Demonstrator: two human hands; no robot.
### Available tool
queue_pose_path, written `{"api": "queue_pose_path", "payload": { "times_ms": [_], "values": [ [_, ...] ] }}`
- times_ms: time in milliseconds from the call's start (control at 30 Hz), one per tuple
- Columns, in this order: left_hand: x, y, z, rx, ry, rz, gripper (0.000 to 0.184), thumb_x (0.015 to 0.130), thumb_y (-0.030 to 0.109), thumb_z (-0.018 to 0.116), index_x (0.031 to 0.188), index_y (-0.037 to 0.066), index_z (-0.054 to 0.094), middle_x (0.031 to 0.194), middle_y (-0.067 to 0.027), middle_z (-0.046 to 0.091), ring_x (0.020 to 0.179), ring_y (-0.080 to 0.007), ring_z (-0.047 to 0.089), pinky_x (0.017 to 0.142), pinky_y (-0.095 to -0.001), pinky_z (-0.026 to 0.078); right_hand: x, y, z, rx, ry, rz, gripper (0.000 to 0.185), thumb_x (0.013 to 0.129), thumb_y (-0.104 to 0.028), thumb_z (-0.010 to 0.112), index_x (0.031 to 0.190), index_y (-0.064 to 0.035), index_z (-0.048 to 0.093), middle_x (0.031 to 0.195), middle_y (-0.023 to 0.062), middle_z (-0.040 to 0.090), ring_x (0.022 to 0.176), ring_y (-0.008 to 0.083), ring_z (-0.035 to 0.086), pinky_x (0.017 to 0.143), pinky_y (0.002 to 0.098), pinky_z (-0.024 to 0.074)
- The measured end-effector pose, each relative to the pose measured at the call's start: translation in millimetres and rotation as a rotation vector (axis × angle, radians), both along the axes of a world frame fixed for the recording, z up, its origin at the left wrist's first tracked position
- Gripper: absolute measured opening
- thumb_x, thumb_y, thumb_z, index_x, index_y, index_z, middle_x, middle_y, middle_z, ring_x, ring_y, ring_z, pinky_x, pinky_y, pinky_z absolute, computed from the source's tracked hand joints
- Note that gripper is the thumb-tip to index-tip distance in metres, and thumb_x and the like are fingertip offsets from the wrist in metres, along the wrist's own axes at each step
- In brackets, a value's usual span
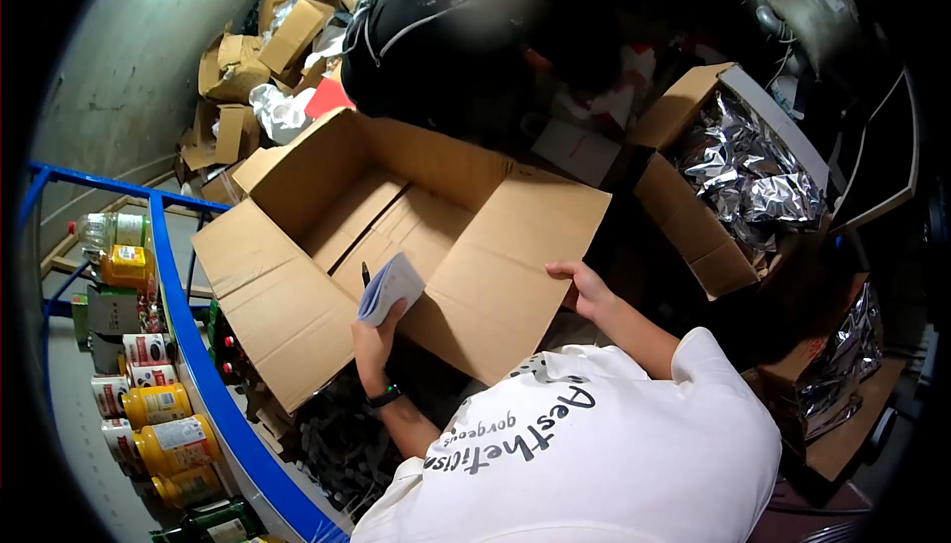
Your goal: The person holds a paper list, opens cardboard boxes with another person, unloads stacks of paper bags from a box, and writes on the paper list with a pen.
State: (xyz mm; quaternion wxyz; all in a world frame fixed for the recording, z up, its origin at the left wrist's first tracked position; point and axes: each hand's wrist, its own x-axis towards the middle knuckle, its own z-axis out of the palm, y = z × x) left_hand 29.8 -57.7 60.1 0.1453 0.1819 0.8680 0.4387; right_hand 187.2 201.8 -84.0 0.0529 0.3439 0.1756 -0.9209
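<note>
In the head view, a large cardboard box (386,206) stands before me with its top flaps spread outward. Only the box's bottom panels show inside it. My left hand (374,340), with a dark band at its wrist, is closed around a small folded notebook (392,288) over the near-left part of the box. A dark pen (366,274) sticks up beside the notebook; how it is held is hidden. My right hand (581,287) pinches the outer edge of the right flap (525,266), thumb on top and the other fingers partly underneath.
A blue metal frame (183,315) runs along the left, beside jars (178,444) and bottles. Crumpled silver foil (758,176) fills another carton at right. A black bag (426,48) sits beyond the box, and torn cartons (233,67) are heaped behind.
</note>
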Motion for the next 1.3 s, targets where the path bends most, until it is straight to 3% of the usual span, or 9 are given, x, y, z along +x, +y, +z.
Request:
{"api": "queue_pose_path", "payload": {
  "times_ms": [233, 367, 867, 1300],
  "values": [
    [3.3, 2.3, 5.9, -0.020, -0.022, 0.025, 0.048, 0.076, 0.014, 0.067, 0.117, -0.001, 0.047, 0.107, -0.0083, 0.056, 0.099, -0.0180, 0.052, 0.086, -0.0292, 0.041, 1.0, -1.9, 3.3, 0.026, -0.026, -0.002, 0.020, 0.074, -0.018, 0.062, 0.090, -0.0087, 0.058, 0.088, 0.0030, 0.061, 0.082, 0.0160, 0.058, 0.077, 0.0321, 0.0471],
    [0.8, -2.0, 2.7, -0.028, -0.005, 0.007, 0.050, 0.076, 0.014, 0.067, 0.119, -0.001, 0.046, 0.107, -0.0084, 0.056, 0.099, -0.0179, 0.052, 0.086, -0.0291, 0.041, 0.5, -2.1, 3.5, 0.008, -0.010, -0.019, 0.026, 0.075, -0.014, 0.059, 0.099, -0.0043, 0.055, 0.094, 0.0063, 0.060, 0.088, 0.0187, 0.058, 0.082, 0.0354, 0.0459],
    [2.3, -0.7, 3.1, -0.019, -0.056, 0.056, 0.045, 0.076, 0.016, 0.068, 0.113, -0.002, 0.050, 0.101, -0.0080, 0.058, 0.094, -0.0167, 0.053, 0.083, -0.0281, 0.042, -0.7, -4.2, -0.7, -0.015, -0.011, -0.037, 0.020, 0.074, -0.014, 0.061, 0.091, -0.0038, 0.058, 0.089, 0.0061, 0.061, 0.084, 0.0181, 0.058, 0.081, 0.0329, 0.0462],
    [2.8, 0.7, 5.1, -0.065, -0.041, 0.058, 0.050, 0.076, 0.016, 0.068, 0.117, -0.002, 0.048, 0.106, -0.0093, 0.057, 0.097, -0.0174, 0.052, 0.084, -0.0285, 0.042, -0.3, -5.0, -3.2, -0.012, -0.013, -0.039, 0.027, 0.077, -0.016, 0.058, 0.101, -0.0038, 0.056, 0.098, 0.0065, 0.061, 0.088, 0.0184, 0.059, 0.080, 0.0335, 0.0469]
  ]
}}
